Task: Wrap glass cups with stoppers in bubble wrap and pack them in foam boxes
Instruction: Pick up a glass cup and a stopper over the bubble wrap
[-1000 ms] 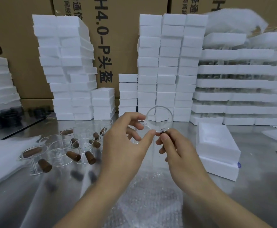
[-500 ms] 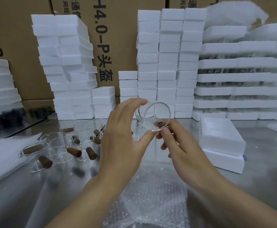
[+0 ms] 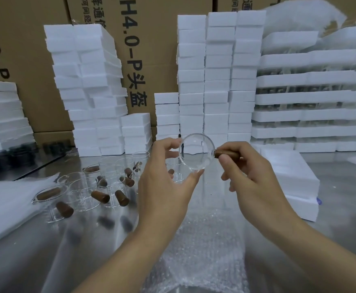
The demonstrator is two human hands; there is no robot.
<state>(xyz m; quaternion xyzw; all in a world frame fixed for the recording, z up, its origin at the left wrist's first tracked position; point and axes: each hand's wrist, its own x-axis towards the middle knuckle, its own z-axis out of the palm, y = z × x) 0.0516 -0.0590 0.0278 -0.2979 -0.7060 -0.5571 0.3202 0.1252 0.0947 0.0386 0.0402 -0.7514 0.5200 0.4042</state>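
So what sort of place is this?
Most likely a packing bench in a warehouse or small factory: stacks of white foam boxes, printed cardboard cartons behind them, and a batch of glass cups beside bubble wrap on the steel table.

- The right hand (image 3: 249,172) has shifted from under the glass cup (image 3: 197,153) to its right side.
- Its fingers now pinch the wooden stopper (image 3: 225,154) at the cup's right edge; before, the stopper showed only through the glass.
- The cup, tilted half a second ago, now faces the camera as a full circle in the left hand (image 3: 164,182).
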